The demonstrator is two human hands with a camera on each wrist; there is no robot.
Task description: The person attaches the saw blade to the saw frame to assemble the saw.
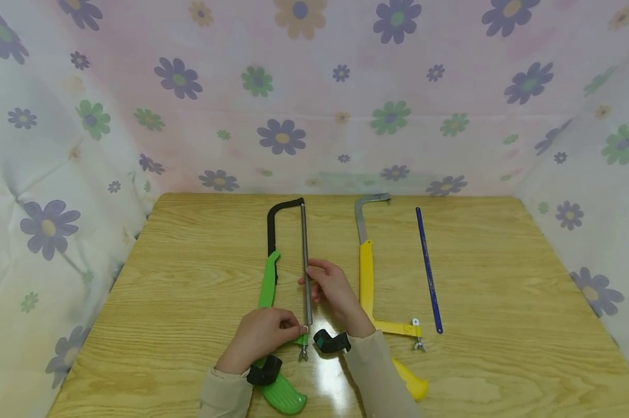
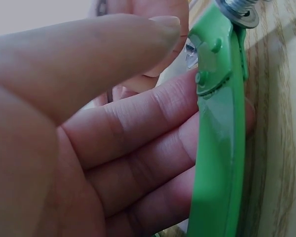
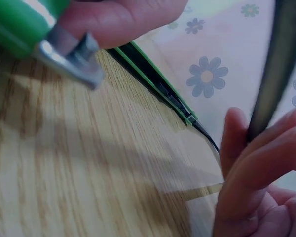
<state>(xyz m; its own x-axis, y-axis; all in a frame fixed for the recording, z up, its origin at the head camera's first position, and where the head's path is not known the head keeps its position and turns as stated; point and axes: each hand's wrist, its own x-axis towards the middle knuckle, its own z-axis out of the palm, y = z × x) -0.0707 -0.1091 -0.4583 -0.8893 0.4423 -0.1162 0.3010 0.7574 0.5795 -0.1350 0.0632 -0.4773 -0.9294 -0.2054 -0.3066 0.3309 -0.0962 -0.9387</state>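
A green-handled hacksaw [image 1: 268,284] with a black front bow [image 1: 272,229] lies left of the table's middle. My left hand [image 1: 264,334] holds its near arm beside the wing nut [image 1: 304,352]; in the left wrist view the fingers [image 2: 138,133] pass behind the green arm [image 2: 219,148]. My right hand [image 1: 335,287] pinches the grey blade [image 1: 305,238] partway along, between thumb and fingers, as the right wrist view also shows. The blade's far end meets the bow's tip. Whether its near end sits on the pin cannot be made out behind the left fingertips.
Right of my hands lies a yellow hacksaw [image 1: 366,278] with a grey bow and no blade between its ends. A loose blue blade [image 1: 428,267] lies farther right. Flower-printed cloth [image 1: 335,145] stands around the wooden table [image 1: 189,261] at the back and sides.
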